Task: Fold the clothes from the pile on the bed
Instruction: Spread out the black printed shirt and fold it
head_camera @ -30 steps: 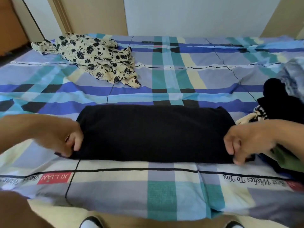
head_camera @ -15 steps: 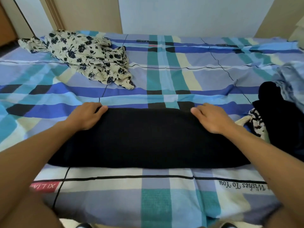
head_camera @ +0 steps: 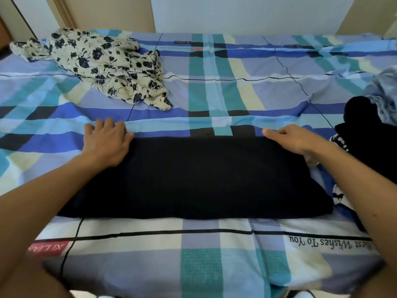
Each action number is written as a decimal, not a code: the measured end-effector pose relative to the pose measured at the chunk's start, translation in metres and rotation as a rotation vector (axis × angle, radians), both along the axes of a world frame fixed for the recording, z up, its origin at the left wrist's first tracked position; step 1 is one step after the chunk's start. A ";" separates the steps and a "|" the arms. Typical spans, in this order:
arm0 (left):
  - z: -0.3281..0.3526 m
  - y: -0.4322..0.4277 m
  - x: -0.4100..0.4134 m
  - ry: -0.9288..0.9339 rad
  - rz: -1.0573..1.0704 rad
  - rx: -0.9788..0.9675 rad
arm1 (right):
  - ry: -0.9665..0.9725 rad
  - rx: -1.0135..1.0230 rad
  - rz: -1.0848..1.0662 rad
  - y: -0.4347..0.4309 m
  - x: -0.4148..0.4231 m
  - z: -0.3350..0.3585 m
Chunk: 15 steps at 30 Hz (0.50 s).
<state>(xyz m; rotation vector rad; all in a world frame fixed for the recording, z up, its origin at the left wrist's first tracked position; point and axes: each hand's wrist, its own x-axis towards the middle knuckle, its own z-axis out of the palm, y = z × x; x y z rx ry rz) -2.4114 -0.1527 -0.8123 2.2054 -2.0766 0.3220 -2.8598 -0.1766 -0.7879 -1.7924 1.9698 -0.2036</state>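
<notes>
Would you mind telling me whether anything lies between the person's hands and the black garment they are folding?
Nothing visible does: the left hand and right hand both rest directly on the far edge of the black garment. The floral garment lies apart, farther back.

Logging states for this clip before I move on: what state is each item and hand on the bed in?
black garment: folded into a long band, lying flat on the bed.
left hand: fingers straight, pressing its far left corner.
right hand: on its far right corner; grip unclear.
floral garment: crumpled, unfolded.
pile: heaped, unfolded, at the right.
bedsheet: wrinkled.
</notes>
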 end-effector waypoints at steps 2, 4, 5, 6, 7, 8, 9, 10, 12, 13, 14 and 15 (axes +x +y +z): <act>0.016 0.007 -0.026 0.094 -0.157 -0.107 | -0.023 0.104 0.028 0.003 -0.007 0.018; 0.030 0.022 -0.066 0.229 -0.311 -0.091 | -0.093 0.248 0.038 0.010 -0.016 0.030; 0.033 0.032 -0.088 0.273 -0.374 -0.041 | -0.134 0.323 0.025 0.014 -0.019 0.032; 0.031 0.044 -0.110 0.294 -0.437 0.019 | -0.170 0.389 0.011 0.017 -0.021 0.033; 0.026 0.056 -0.129 0.294 -0.494 0.084 | -0.195 0.436 0.009 0.020 -0.022 0.034; 0.017 0.068 -0.144 0.277 -0.533 0.159 | -0.213 0.465 0.016 0.021 -0.022 0.035; 0.006 0.077 -0.153 0.239 -0.553 0.238 | -0.236 0.479 0.020 0.023 -0.022 0.035; -0.006 0.084 -0.158 0.182 -0.558 0.305 | -0.269 0.486 0.018 0.024 -0.021 0.035; -0.023 0.087 -0.160 0.096 -0.550 0.358 | -0.360 0.465 0.004 0.027 -0.021 0.035; -0.027 0.086 -0.158 0.093 -0.544 0.363 | -0.413 0.435 0.000 0.028 -0.019 0.036; -0.028 0.083 -0.156 0.107 -0.544 0.375 | -0.475 0.394 -0.013 0.031 -0.017 0.040; -0.026 0.081 -0.155 0.131 -0.546 0.398 | -0.553 0.349 -0.038 0.033 -0.014 0.046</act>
